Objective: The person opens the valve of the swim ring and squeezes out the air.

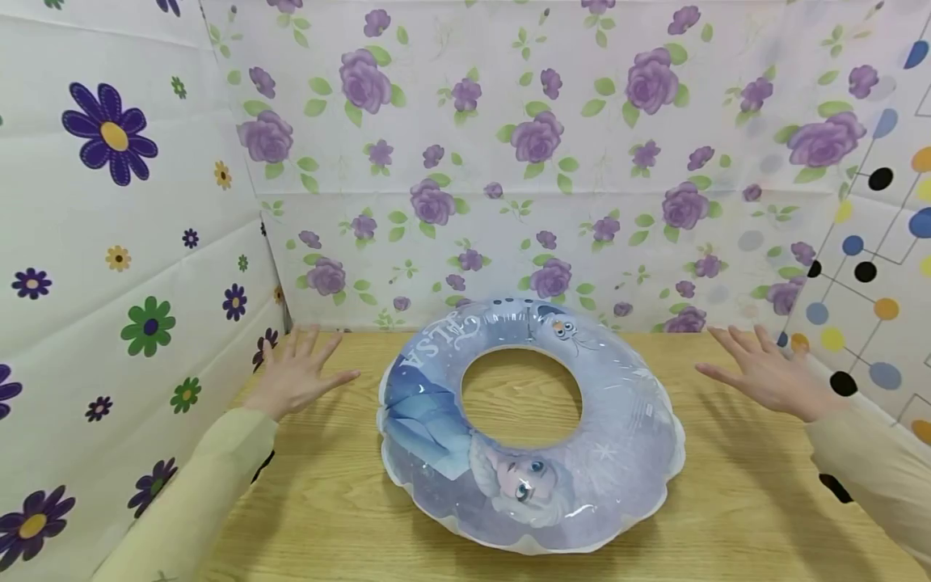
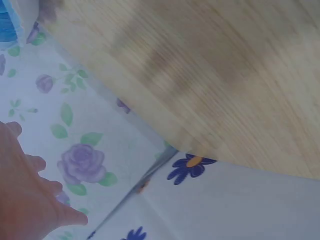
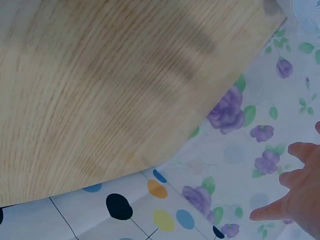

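An inflated swim ring [image 1: 625,420], pale blue and lilac with a printed cartoon figure and the letters ELSA, lies flat on the wooden table [image 1: 327,501]. To its left, the left hand [image 1: 294,376] hovers with fingers spread, apart from the ring. On the other side the right hand [image 1: 771,376] is held out the same way, fingers spread and touching nothing. Both wrist views catch a part of each hand, the left hand [image 2: 30,195] and the right hand [image 3: 300,192], over the table's corners. Only a sliver of the ring [image 2: 10,25] enters the left wrist view.
Behind the table hangs a cloth with purple roses [image 1: 494,194]. A white sheet with daisy prints [image 1: 73,323] stands along the left side, and a dotted sheet [image 1: 887,267] along the right. The hands cast shadows on the wood.
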Tool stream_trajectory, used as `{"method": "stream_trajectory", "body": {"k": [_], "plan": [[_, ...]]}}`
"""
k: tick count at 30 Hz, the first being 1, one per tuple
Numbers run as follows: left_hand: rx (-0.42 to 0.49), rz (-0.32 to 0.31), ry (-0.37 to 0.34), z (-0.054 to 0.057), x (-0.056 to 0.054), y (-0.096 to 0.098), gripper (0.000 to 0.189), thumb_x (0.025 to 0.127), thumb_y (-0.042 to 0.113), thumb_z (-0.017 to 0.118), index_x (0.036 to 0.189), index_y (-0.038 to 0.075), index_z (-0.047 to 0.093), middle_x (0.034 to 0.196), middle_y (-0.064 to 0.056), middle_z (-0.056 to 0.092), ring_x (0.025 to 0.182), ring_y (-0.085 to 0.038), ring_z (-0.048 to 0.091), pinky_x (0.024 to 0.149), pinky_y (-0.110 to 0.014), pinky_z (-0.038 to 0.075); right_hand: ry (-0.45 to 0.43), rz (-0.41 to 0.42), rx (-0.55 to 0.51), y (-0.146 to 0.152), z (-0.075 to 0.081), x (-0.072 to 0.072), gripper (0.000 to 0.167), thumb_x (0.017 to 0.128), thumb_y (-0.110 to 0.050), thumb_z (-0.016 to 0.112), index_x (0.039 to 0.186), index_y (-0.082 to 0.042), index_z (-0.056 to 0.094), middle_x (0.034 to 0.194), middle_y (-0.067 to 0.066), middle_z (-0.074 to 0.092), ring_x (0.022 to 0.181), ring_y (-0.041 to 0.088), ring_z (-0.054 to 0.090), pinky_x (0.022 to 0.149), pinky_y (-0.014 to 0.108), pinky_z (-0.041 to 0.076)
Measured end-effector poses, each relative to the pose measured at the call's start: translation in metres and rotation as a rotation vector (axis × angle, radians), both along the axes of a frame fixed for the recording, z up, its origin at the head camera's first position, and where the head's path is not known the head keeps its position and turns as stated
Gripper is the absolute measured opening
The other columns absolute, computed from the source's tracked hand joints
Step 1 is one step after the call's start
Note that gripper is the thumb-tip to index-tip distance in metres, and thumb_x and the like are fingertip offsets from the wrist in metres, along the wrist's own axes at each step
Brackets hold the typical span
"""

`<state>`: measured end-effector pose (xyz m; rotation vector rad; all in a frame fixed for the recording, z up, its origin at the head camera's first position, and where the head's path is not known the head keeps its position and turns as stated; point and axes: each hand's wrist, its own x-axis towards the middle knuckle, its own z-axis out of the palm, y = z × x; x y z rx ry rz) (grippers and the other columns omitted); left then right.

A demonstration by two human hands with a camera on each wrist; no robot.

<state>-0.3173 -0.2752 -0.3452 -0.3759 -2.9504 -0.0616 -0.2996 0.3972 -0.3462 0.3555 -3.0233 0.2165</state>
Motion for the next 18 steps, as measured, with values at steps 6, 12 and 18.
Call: {"method": "stream_trajectory", "body": {"k": [6, 12, 18], "plan": [[0.007, -0.033, 0.004, 0.007, -0.006, 0.021, 0.084, 0.083, 0.07, 0.031, 0.146, 0.018, 0.015, 0.147, -0.021, -0.002, 0.128, -0.043, -0.01, 0.087, -0.064, -0.015, -0.007, 0.029, -0.081, -0.015, 0.005, 0.0, 0.08, 0.089, -0.057, 0.041, 0.147, -0.013, 0.006, 0.143, 0.027, 0.011, 0.125, 0.05, -0.008, 0.082, 0.073, -0.001], [0.072, -0.097, -0.006, 0.018, -0.012, 0.05, 0.084, 0.083, 0.071, 0.031, 0.147, 0.021, 0.01, 0.147, -0.019, -0.006, 0.129, -0.039, -0.013, 0.091, -0.065, -0.006, -0.098, 0.134, -0.289, -0.046, 0.014, -0.005, 0.077, 0.09, -0.051, 0.045, 0.146, -0.007, 0.013, 0.144, 0.025, 0.011, 0.128, 0.046, 0.001, 0.088, 0.068, 0.01], [0.051, -0.19, 0.035, 0.029, -0.016, 0.082, 0.084, 0.082, 0.072, 0.032, 0.147, 0.024, 0.009, 0.147, -0.019, 0.001, 0.13, -0.043, -0.001, 0.094, -0.064, 0.003, -0.067, 0.192, -0.315, -0.063, 0.012, -0.009, 0.072, 0.091, -0.048, 0.047, 0.141, -0.001, 0.026, 0.139, 0.025, 0.027, 0.123, 0.045, 0.025, 0.09, 0.06, 0.023]]}}
